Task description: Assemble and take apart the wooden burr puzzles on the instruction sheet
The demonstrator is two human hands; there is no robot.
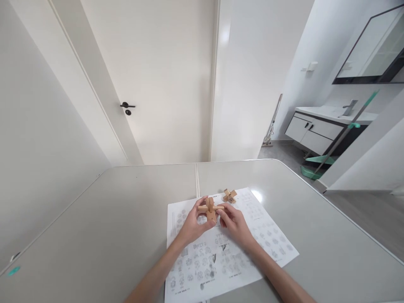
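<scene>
A light-wood interlocking burr puzzle, made of crossed bars, is held up over a printed sheet. My left hand is closed around its left side, with the thumb along the lower bar and the fingers behind. From the right, my right hand has its fingertips closed at the end of the horizontal bar. Fingers partly cover both ends of that bar. Just beyond my right hand, a second wooden burr puzzle rests on the sheet's far part. Rows of small diagrams cover the sheet.
The sheet lies on a grey table with a seam down its middle. Behind the table is a white door with a black handle. To the right are a washbasin cabinet, a mop and a green dustpan.
</scene>
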